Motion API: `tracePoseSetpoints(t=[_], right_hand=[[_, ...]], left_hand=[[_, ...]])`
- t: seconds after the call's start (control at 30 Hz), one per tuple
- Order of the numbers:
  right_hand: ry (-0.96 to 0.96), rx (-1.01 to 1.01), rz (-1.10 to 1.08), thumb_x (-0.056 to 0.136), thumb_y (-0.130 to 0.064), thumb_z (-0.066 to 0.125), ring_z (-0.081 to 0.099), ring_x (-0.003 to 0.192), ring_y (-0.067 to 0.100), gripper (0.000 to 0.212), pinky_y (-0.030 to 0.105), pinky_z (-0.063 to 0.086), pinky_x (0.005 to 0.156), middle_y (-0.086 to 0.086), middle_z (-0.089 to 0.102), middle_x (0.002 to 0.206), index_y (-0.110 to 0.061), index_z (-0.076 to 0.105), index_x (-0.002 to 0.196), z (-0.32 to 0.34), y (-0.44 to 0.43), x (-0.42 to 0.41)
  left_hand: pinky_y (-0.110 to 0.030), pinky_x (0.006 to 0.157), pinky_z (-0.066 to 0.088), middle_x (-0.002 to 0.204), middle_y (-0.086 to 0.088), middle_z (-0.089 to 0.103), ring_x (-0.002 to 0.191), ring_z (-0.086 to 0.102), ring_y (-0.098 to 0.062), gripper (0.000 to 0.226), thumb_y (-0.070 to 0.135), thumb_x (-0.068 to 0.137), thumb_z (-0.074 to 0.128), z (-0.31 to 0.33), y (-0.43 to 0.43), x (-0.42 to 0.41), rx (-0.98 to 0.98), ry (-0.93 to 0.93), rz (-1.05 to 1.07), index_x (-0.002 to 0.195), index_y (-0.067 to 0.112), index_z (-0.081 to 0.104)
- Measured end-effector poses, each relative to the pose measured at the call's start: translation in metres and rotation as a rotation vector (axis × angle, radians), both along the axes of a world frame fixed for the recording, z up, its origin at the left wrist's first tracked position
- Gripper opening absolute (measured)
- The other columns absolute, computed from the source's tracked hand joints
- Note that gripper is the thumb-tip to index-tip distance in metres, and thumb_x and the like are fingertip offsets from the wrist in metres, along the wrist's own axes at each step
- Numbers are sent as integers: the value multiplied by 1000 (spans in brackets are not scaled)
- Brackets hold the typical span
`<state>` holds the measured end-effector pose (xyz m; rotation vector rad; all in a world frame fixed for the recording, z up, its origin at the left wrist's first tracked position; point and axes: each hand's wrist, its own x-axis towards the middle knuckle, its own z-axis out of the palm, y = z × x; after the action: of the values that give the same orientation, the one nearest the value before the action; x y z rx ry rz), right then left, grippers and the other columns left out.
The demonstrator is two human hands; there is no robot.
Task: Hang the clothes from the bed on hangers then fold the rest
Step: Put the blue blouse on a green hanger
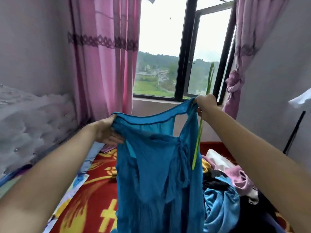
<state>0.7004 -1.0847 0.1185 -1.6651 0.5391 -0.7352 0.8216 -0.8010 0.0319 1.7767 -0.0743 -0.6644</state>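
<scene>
The left hand [107,130] and right hand [206,105] are holding a teal top [156,174] up over the bed [94,199], where a heap of clothes [220,204] is waiting, so the hanging seems to be barely starting and the folding untouched. The left is gripping one side of the neckline. The right is clutching the other strap together with a green hanger [197,145], which is not yet inside the top.

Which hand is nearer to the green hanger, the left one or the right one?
Right. The right hand grips the green hanger together with one strap of the blue top. The left hand holds the other shoulder, across the garment and apart from the hanger.
</scene>
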Motion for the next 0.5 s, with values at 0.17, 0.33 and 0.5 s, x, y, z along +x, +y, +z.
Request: tracePoseSetpoints(t=[0.17,0.33,0.5], right_hand=[[130,-27,-15,87,0,48,41,48,18,17,25,32,42,9,44,65,-5,47,72,-35,-5,6],[230,-27,42,85,3,50,38,43,17,23,20,28,36,8,41,60,-8,43,66,-81,-12,4],[392,-43,187,82,4,58,40,40,13,24,16,29,32,10,43,62,-8,42,69,-118,-26,-3]], left_hand=[[-34,64,46,69,-6,72,75,62,-25,59,58,91,22,-16,-25,-4,-371,52,151,86,15,62],[-24,51,51,66,-7,67,52,64,-18,24,26,92,41,-13,-23,-20,-134,84,82,80,11,55],[-24,59,41,71,-13,66,62,58,-22,5,7,89,58,2,-8,-25,125,-182,-36,89,10,54]])
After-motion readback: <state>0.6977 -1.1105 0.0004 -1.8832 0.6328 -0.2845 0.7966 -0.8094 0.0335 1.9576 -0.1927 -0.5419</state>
